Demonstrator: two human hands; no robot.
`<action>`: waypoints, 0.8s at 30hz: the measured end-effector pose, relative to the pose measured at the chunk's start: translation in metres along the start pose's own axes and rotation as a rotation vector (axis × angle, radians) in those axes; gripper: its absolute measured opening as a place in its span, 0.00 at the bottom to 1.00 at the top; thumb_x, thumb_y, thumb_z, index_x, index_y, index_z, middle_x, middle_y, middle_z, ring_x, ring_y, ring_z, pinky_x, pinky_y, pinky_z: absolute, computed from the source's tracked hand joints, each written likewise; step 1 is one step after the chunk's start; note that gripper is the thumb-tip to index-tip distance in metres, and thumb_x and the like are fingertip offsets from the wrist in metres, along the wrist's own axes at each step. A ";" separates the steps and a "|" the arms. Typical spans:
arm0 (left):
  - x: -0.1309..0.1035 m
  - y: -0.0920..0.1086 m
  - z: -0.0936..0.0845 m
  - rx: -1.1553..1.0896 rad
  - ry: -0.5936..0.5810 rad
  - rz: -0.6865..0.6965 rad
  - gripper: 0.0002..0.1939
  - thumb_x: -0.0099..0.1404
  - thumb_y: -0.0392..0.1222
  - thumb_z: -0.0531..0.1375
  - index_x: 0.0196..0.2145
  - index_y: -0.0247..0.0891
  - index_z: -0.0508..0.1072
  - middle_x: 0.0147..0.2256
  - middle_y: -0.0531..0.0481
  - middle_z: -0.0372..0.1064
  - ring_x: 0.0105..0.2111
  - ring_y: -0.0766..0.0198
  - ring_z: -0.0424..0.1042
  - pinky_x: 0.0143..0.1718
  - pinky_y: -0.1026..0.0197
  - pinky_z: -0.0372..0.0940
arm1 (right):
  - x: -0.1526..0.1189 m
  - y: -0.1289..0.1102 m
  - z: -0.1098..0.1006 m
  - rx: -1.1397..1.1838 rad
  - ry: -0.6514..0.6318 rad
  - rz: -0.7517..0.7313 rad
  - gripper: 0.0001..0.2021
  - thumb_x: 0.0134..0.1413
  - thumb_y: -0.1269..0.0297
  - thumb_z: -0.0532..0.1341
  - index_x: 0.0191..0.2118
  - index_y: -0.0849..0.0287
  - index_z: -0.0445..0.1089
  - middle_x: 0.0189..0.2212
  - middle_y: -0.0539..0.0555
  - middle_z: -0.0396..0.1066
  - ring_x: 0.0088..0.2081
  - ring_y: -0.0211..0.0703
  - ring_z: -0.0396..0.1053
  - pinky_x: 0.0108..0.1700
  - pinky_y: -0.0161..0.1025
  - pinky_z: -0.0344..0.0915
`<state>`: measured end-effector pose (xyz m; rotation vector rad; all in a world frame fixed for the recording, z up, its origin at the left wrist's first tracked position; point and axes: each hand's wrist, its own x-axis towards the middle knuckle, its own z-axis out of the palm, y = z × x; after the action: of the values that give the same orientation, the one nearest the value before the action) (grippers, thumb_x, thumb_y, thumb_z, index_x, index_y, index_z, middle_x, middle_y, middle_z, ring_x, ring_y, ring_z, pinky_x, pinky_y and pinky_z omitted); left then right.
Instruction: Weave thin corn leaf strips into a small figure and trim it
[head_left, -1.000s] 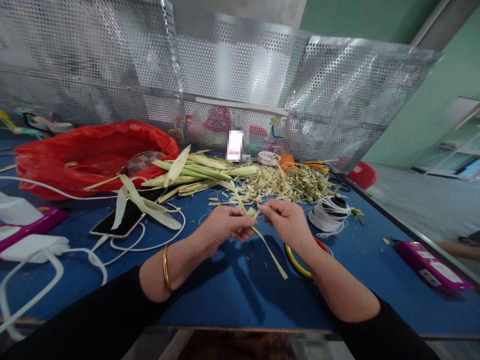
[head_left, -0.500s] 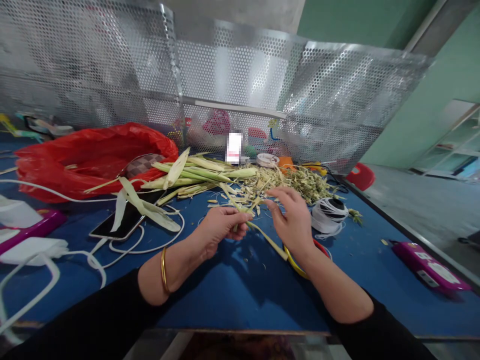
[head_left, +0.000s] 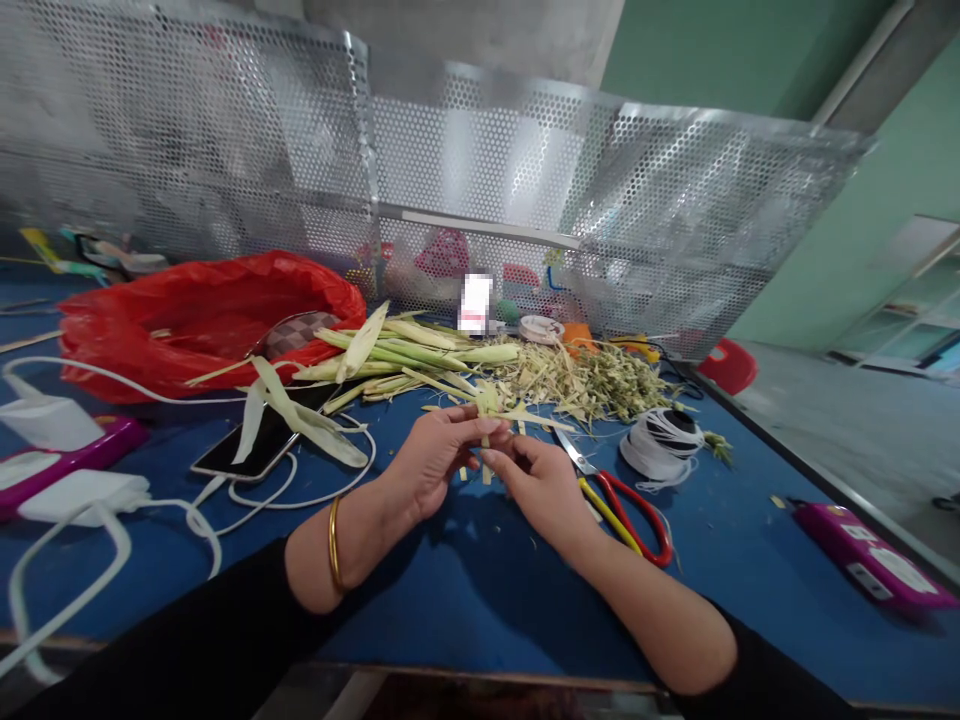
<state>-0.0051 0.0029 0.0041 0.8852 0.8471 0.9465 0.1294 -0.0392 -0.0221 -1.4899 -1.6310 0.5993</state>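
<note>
Over the table [head_left: 465,625], my left hand [head_left: 431,455] pinches the folded husk [head_left: 489,401], whose long strip [head_left: 544,421] points rightward above my right hand [head_left: 547,492], close on the near side, its grip too hidden to tell.

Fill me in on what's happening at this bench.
A person's left hand and right hand hold a small piece of pale green plant strips between their fingertips. Red-and-yellow-handled metal scissors lie beside the right forearm. Behind, long green husks and dry pale trimmings lie on the blue tabletop.
</note>
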 end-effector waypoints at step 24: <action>0.005 -0.002 -0.003 0.058 0.065 0.042 0.10 0.48 0.39 0.69 0.29 0.32 0.77 0.29 0.45 0.76 0.28 0.67 0.72 0.16 0.72 0.52 | -0.014 -0.014 -0.012 -0.135 -0.226 -0.410 0.14 0.58 0.67 0.56 0.21 0.58 0.61 0.20 0.47 0.61 0.23 0.35 0.58 0.27 0.33 0.53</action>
<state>-0.0055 0.0073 0.0004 0.9292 0.9179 0.9959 0.1301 -0.0571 -0.0077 -1.1579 -2.1167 0.4441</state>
